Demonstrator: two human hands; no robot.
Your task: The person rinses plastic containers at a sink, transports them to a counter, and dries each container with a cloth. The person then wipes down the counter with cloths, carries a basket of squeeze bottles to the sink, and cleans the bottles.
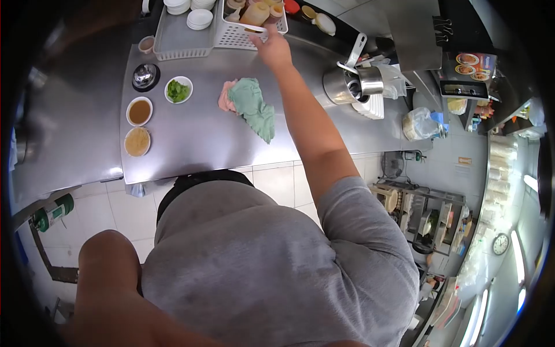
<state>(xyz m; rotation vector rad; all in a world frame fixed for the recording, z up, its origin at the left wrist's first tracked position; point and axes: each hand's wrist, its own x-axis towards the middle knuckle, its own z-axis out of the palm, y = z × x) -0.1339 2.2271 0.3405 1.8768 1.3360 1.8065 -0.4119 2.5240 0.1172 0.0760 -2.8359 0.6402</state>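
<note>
My right hand (273,49) is at the front rim of a white perforated plastic basket (237,39), its fingers closed on the edge. Inside the basket stand several squeeze bottles (256,14) with yellowish and brown contents. Of my left arm (110,260), only a bent part shows at the lower left; the hand is out of view. Below the basket, a crumpled green cloth (250,101) lies partly over a pink cloth (226,97). To the left are a bowl of chopped greens (178,90), a bowl of brown sauce (139,111) and a bowl of tan contents (137,141).
A grey tray (184,49) with stacked white dishes (199,19) sits left of the basket. A domed metal bell (145,77) stands on the steel counter (202,144). Metal pots with utensils (341,87) are at right, near a plastic bag (421,122).
</note>
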